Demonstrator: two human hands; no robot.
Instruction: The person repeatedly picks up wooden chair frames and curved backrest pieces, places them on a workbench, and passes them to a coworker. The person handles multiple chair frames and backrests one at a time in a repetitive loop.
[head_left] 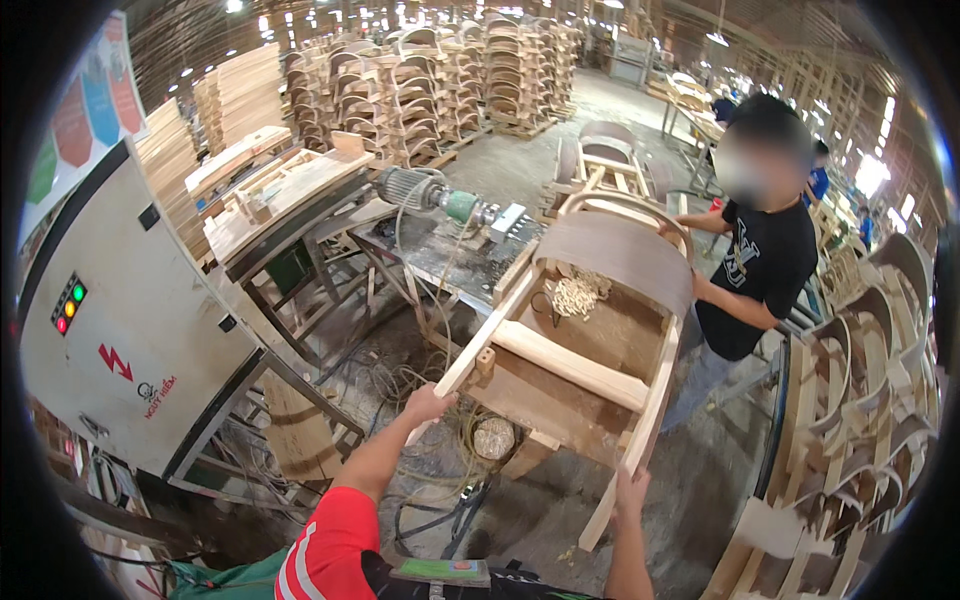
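A pale wooden chair frame [572,366] stretches out in front of me, with two long legs, a crossbar and a curved brown back panel [612,256] at its far end. My left hand [428,404] is closed round the end of the left leg. Lower down, my right hand [630,488] grips the right leg near its end. A co-worker in a black T-shirt [765,255] stands at the far right with both hands at the curved back. Under the frame, a pile of small wooden dowels [580,292] lies on a brown board [635,330].
A motor-driven machine [425,190] sits on a metal bench to the left. Nearer stands a grey electrical cabinet [130,320]. Cables [395,385] tangle on the floor. Stacked curved chair parts line the right [850,400] and the back [400,95].
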